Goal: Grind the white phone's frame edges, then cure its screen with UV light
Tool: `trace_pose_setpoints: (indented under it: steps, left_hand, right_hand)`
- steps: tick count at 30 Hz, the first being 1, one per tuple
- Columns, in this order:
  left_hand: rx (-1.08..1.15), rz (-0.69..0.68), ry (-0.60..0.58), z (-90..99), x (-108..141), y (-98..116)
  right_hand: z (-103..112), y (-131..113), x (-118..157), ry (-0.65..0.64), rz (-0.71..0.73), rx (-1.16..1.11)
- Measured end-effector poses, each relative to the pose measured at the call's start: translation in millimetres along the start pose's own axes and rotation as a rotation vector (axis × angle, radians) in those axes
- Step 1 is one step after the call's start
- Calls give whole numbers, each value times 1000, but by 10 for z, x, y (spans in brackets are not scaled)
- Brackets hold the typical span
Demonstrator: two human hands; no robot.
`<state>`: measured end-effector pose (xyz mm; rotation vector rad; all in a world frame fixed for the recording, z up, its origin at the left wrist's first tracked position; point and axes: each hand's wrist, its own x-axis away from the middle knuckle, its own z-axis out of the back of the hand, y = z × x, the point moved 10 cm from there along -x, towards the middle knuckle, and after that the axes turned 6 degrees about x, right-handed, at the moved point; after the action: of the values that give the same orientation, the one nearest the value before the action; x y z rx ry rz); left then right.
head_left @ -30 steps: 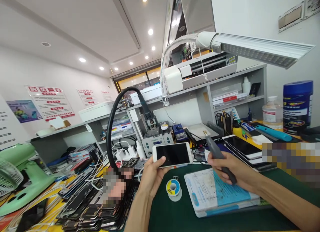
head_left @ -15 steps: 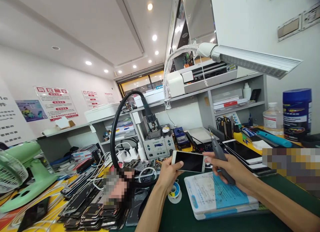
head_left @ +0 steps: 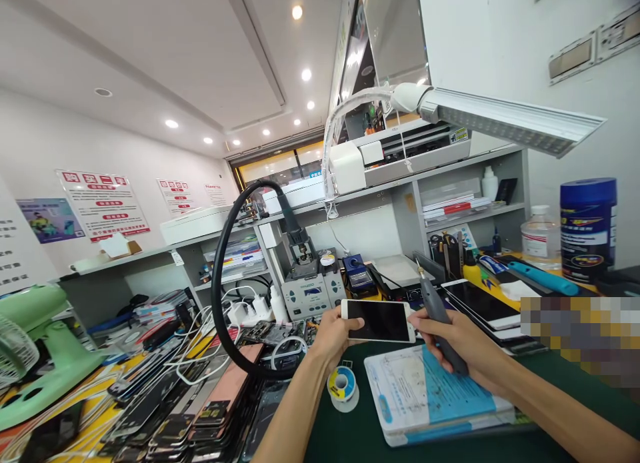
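My left hand grips the left end of a white-framed smartphone, its thumb lying on the dark screen. The phone is held level above the bench. In my right hand is a grey pen-shaped electric screwdriver, its brass-coloured tip pointing up and away from the phone. The fingertips of that hand touch the phone's right end. Below the hands lies a blue-and-white flat box. A solder spool sits left of the box, beside my left forearm.
Stacked phone parts and white cables crowd the left side, near a green fan. A black hose arches from the grey soldering station. White phones lie at right, before a blue-lidded tub. A lamp overhangs the bench.
The phone now lies more level and its screen faces me more squarely. Both hands keep their holds. The view has shifted slightly.
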<state>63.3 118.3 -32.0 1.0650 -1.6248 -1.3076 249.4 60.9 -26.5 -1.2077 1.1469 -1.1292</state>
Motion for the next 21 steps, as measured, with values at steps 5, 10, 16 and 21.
trace_pose_setpoints:
  steps: [5,10,16,21]
  left_hand:
    - [41,-19,51,-47,18,0]
    - [108,-162,233,256,140,271]
    - [260,-197,434,600,286,323]
    - [388,-54,497,537,147,-40]
  right_hand:
    - [36,22,-19,25,-1,54]
    - [155,-60,-24,99,91,200]
    - [-16,-356,141,88,309,597]
    - [-144,-430,232,106,359,818]
